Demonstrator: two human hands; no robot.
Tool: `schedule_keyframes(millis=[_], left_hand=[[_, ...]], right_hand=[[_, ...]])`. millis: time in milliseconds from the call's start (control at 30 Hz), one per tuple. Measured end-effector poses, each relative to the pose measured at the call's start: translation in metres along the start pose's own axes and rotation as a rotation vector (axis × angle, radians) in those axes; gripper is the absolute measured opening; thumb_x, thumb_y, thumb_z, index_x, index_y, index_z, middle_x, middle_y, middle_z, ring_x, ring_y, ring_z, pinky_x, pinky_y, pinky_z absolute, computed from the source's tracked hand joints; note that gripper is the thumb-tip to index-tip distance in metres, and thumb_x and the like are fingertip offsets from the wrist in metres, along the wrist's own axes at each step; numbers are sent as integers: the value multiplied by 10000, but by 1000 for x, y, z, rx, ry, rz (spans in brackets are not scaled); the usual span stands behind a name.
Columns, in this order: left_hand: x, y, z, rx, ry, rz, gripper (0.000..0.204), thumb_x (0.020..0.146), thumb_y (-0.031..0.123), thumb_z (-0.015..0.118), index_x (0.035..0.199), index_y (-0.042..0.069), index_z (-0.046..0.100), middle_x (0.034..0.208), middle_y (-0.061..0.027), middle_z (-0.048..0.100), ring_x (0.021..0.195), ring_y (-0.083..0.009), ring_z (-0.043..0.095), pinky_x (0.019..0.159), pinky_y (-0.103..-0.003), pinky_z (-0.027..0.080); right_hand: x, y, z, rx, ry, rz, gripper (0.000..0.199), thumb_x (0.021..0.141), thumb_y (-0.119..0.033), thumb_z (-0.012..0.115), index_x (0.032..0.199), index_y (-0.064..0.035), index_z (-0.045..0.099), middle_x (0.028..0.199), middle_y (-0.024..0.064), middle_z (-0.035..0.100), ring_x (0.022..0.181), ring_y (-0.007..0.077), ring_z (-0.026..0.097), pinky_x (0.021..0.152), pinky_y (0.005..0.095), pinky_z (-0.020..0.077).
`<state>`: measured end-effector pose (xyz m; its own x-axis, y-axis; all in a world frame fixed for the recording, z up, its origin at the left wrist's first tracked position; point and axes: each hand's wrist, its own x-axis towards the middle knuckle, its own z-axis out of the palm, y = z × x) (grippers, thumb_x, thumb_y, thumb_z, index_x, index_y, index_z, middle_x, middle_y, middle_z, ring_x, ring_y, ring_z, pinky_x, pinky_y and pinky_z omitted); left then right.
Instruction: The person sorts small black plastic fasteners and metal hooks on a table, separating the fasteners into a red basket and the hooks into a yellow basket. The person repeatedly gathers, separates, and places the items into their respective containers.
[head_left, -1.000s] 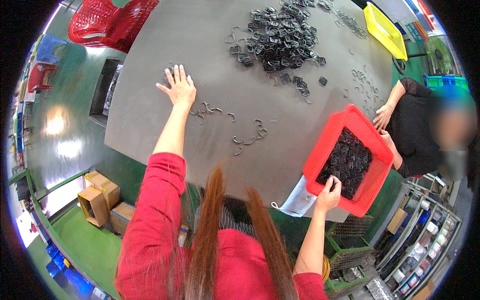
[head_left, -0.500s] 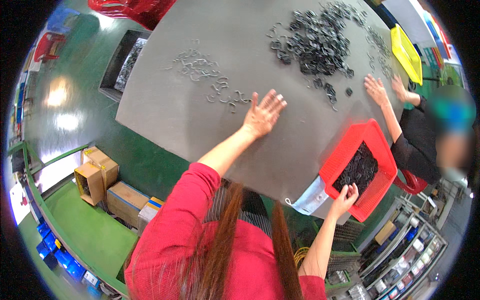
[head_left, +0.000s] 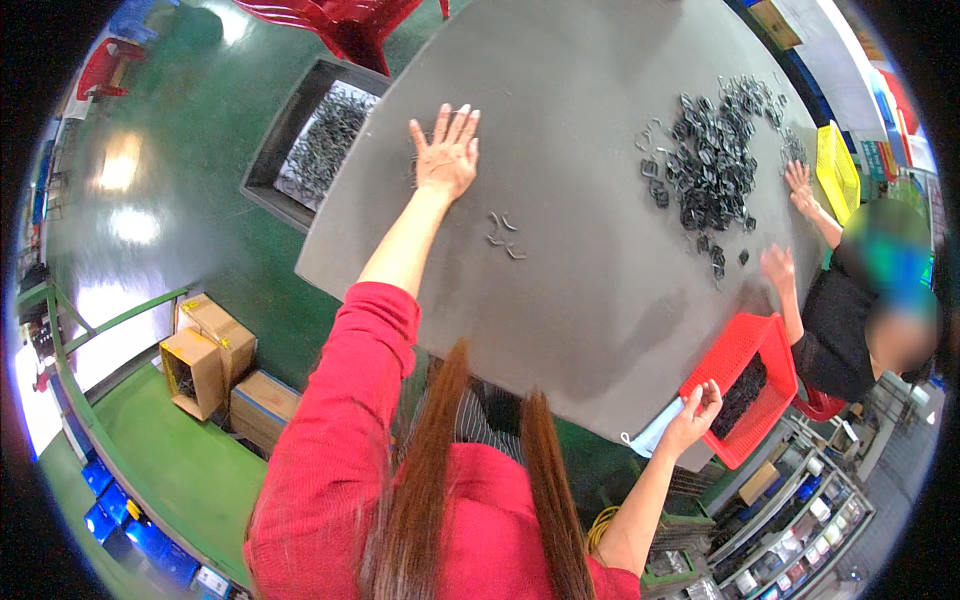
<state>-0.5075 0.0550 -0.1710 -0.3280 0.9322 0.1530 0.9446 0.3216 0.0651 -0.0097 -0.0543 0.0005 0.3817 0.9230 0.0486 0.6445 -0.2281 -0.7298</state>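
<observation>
The hooks (head_left: 497, 240) are probably light and stiff, best pinched at the bend. Thin, grey and curved, they lie loose on the table (head_left: 580, 310) near the left hand (head_left: 446, 160), spread palm-down, its underside hidden. The right hand (head_left: 692, 418) half-curls by the red basket (head_left: 727, 352); whether it holds anything, I cannot tell.

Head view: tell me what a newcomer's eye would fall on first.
The bright red plastic basket stands out at lower right, with the right hand at its near side. Next comes the heap of black buckle-like pieces on the right half of the grey table. The left hand, fingers spread, is over the table's left side.
</observation>
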Motion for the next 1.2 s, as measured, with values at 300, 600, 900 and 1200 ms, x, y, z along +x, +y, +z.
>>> schedule_keyframes(millis=[300,600,900,1200], left_hand=[[20,-168,-11,152,9,-229,477,952,329,332,1403,175,329,1482,0,261,1394,-211,143,1031,-669,34],[-116,89,-23,-331,-158,769,498,941,377,361,1399,188,320,1490,26,228,1406,-207,83,1099,-557,-40],[-56,-116,-28,191,-146,196,554,920,287,375,1445,184,231,1515,-8,165,1413,-239,44,1057,-611,-62],[66,31,-5,-93,123,132,583,923,289,439,1430,124,203,1477,-58,232,1403,-257,97,1059,-613,4]], right_hand=[[-28,-77,82,1,-68,7,242,919,-158,536,1137,-55,531,1072,38,536,967,122,525,733,251,463],[-41,-137,126,3,-151,-109,190,905,-131,545,1073,-44,564,1045,39,538,959,130,533,716,242,454],[-23,-111,97,9,-93,-25,161,869,-99,561,1023,-62,593,1006,54,550,910,151,542,760,276,455],[78,0,127,-260,-93,67,749,720,-291,731,1342,-117,352,1346,177,360,1276,329,324,1036,424,307]])
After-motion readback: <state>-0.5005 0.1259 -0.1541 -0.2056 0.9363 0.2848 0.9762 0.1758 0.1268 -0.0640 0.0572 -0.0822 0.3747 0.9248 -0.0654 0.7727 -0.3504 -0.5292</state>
